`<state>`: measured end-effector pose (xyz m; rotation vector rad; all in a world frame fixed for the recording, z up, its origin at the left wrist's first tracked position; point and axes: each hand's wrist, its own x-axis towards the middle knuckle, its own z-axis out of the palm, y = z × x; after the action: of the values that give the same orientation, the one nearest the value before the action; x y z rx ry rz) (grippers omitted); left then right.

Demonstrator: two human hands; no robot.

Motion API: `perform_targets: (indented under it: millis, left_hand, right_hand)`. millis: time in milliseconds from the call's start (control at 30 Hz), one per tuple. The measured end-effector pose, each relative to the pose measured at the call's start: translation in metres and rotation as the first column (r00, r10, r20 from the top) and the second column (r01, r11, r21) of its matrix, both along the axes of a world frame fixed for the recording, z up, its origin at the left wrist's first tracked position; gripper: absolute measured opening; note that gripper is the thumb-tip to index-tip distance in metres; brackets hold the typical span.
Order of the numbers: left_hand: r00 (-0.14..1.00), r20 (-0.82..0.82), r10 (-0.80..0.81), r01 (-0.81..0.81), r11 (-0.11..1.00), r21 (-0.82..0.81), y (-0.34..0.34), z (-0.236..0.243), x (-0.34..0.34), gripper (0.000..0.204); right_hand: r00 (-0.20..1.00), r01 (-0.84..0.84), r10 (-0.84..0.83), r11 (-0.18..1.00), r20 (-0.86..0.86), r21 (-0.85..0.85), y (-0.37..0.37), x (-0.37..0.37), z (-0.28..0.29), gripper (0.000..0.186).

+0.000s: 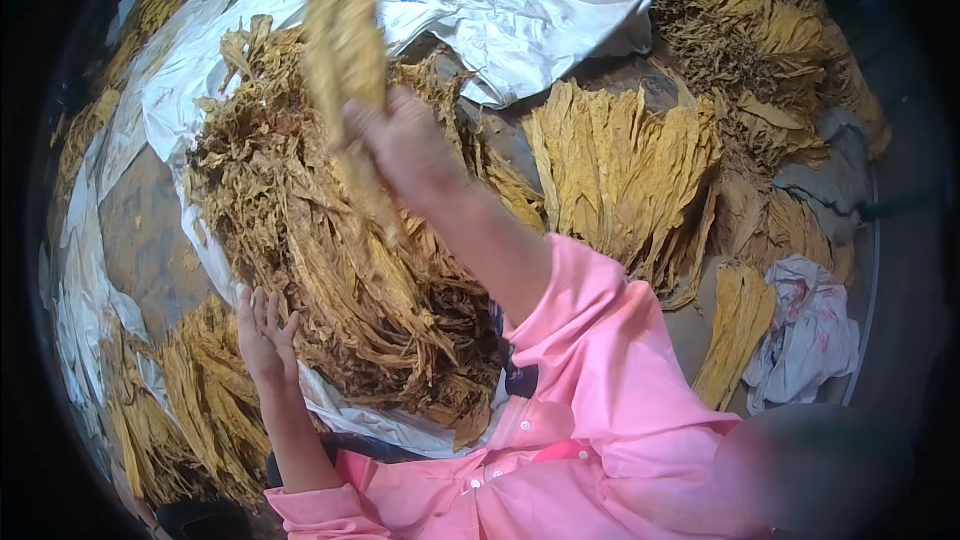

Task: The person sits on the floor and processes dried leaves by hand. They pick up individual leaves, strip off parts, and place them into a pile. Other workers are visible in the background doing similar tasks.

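My right hand (410,145) grips a long yellow-brown dried leaf bundle (345,30), which looks like tobacco and is smeared by motion. The bundle points away from me, above a big heap of brown dried leaves (300,210). My left hand (268,340) is raised at the heap's near left edge, palm showing, fingers spread, with nothing in it. Under the heap lies a white plastic sheet (375,425), partly hidden by the leaves.
Yellow leaves (625,170) lie stacked to the right, beside a smaller bundle (735,330) and a crumpled white bag (805,330). More leaves (205,390) lie at near left. White sheeting (530,15) and a large leaf pile (740,10) are at the far side.
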<state>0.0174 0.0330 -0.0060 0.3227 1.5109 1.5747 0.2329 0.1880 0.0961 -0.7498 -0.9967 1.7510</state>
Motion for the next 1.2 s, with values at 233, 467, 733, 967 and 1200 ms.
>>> perform_targets:
  millis: [233,467,733,967,1200]
  left_hand:
    - [0.998,-0.054,-0.033,0.032,0.999,-0.006,0.009,0.002,0.017,0.058]
    - [0.992,-0.097,-0.08,0.076,0.996,-0.049,0.005,-0.01,0.018,0.056]
    - [0.977,-0.161,-0.139,0.123,0.987,-0.106,0.011,-0.02,0.026,0.055]
    - [0.968,-0.194,-0.162,0.144,0.984,-0.101,0.007,-0.02,0.024,0.057]
    - [0.967,-0.179,-0.18,0.165,0.982,-0.094,0.006,-0.02,0.027,0.052]
  right_hand:
    - [0.81,0.583,-0.579,0.812,0.094,-0.031,0.049,0.154,-0.025,0.026]
    - [0.527,0.671,-0.476,0.742,0.704,0.0,0.022,0.325,-0.177,0.033]
    - [0.352,0.795,-0.546,0.604,0.761,0.065,-0.032,0.378,-0.312,0.029]
    - [0.093,0.713,-0.294,0.687,0.951,0.143,-0.02,0.357,-0.312,0.046]
    - [0.228,0.663,-0.037,0.738,0.973,-0.128,-0.022,0.35,-0.321,0.05]
